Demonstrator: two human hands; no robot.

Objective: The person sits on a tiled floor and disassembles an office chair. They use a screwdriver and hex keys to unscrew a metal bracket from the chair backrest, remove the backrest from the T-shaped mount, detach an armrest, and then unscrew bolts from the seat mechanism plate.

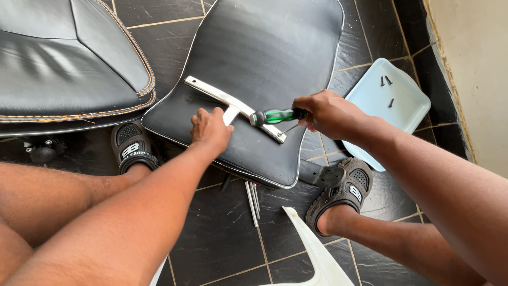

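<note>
A black padded chair back (264, 47) lies flat on the dark tiled floor. Across its near part rests a silver T-shaped metal bracket (214, 91). My left hand (210, 128) presses on the stem of the bracket, fingers curled over it. My right hand (328, 112) grips a screwdriver (275, 116) with a green and black handle, held sideways with its shaft near the bracket's right end. My feet in black slippers sit on either side of the chair back.
A pale blue tray (410, 114) with three dark screws (386, 82) lies at the right. A black chair seat with orange stitching (63, 58) fills the top left. Metal rods (252, 200) lie on the floor between my feet, and a white plastic part (317, 254) is at the bottom.
</note>
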